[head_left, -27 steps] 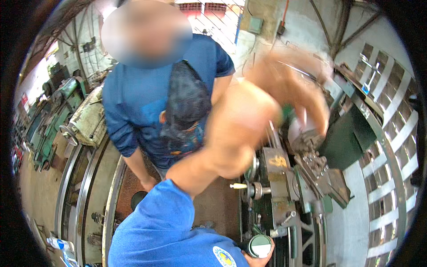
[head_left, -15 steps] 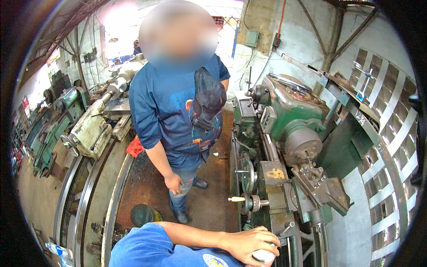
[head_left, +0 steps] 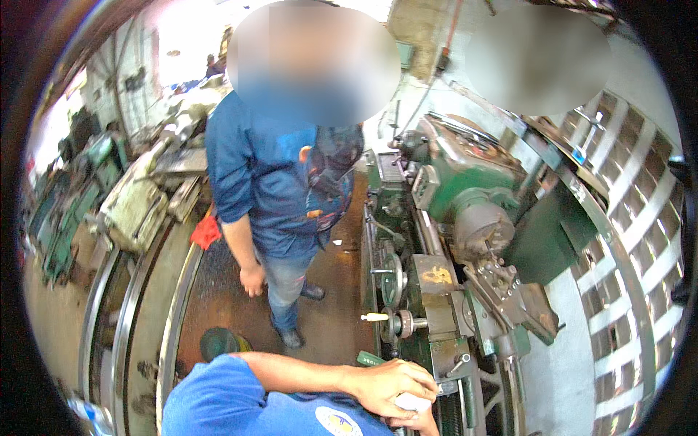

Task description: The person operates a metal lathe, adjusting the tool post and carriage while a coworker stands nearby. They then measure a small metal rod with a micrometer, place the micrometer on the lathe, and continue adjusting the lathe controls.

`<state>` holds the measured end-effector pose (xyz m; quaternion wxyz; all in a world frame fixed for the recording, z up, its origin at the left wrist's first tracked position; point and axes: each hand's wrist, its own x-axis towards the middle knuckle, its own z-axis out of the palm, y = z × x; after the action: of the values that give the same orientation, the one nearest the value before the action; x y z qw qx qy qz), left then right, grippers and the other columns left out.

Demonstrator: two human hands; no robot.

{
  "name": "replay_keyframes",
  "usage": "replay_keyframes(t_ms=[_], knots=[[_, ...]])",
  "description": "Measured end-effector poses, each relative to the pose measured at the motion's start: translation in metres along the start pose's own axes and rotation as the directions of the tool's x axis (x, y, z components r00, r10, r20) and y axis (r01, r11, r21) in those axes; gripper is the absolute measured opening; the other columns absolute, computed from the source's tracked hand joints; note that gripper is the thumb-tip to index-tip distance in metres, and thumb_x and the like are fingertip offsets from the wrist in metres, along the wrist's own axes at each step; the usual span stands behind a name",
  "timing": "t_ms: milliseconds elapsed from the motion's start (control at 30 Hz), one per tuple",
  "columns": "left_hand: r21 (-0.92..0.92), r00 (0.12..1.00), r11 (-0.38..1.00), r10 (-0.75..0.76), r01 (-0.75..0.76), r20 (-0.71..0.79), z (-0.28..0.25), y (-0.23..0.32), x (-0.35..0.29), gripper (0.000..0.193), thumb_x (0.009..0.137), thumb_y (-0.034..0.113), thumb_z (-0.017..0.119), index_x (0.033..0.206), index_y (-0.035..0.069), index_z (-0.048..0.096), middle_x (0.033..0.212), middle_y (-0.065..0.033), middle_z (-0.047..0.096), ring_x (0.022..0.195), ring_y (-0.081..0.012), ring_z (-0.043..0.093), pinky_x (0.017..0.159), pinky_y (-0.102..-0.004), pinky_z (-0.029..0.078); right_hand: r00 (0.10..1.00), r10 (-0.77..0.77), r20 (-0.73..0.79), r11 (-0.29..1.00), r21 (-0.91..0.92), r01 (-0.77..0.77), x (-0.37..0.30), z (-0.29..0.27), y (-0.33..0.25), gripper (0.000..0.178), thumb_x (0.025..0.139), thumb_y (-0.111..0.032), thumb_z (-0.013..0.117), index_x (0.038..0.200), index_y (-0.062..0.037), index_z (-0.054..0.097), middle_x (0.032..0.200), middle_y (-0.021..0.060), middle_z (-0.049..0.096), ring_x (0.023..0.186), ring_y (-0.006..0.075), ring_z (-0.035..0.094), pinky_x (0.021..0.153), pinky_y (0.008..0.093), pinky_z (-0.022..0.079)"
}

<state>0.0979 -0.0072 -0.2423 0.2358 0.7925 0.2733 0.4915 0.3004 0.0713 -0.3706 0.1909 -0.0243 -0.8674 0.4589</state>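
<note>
My left hand (head_left: 392, 389) reaches across from the lower left, its fingers curled over a small white object (head_left: 413, 402). What kind of object it is, I cannot make out. Just below, my right hand (head_left: 418, 423) shows in part at the lower edge, closed against the same white object from beneath; most of its fingers are hidden. Both hands are beside the near end of a green lathe (head_left: 469, 182). The lathe's chuck (head_left: 483, 232), tool post (head_left: 502, 280) and handwheel with a pale handle (head_left: 396, 321) lie beyond my hands.
Facing me, a person in blue (head_left: 280, 189) stands in the aisle, one arm hanging down. Long bed rails (head_left: 127, 320) of another machine run along the left. A dark bucket (head_left: 222, 341) and a red cloth (head_left: 206, 232) are near the rails. A slatted wall (head_left: 625, 247) rises at right.
The view has shifted slightly and blurred. My left hand has slid a little leftward over the white object, and more of my right hand shows. The other person's hand has come away from their thigh.
</note>
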Motion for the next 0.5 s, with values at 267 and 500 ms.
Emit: replay_keyframes(t_ms=[267,500], knots=[[0.443,0.971,0.864,-0.221,0.238,-0.091,0.027,0.005,-0.031,0.07,0.062,0.044,0.084,0.122,0.015,0.066,0.134,-0.0189,0.051,0.129,-0.0373,0.048,0.095,-0.0546,0.046,0.953,0.288,-0.097,0.948,0.168,-0.269,-0.024,0.019,-0.008,0.115,0.053,-0.02,0.098,0.147,-0.0049,0.035,0.136,0.0159,0.051,0.123,0.025,0.055,0.104,0.0434,0.047],[0.208,0.632,0.598,-0.718,0.775,-0.291,0.085,0.066,-0.115,0.078,0.062,0.03,0.087,0.131,0.012,0.056,0.142,-0.0192,0.044,0.126,-0.0408,0.053,0.095,-0.0532,0.054,0.939,0.339,0.06,0.827,0.458,-0.327,-0.032,0.071,-0.012,0.118,0.054,-0.021,0.097,0.15,-0.0046,0.031,0.138,0.0163,0.05,0.124,0.0242,0.054,0.104,0.0442,0.047]])
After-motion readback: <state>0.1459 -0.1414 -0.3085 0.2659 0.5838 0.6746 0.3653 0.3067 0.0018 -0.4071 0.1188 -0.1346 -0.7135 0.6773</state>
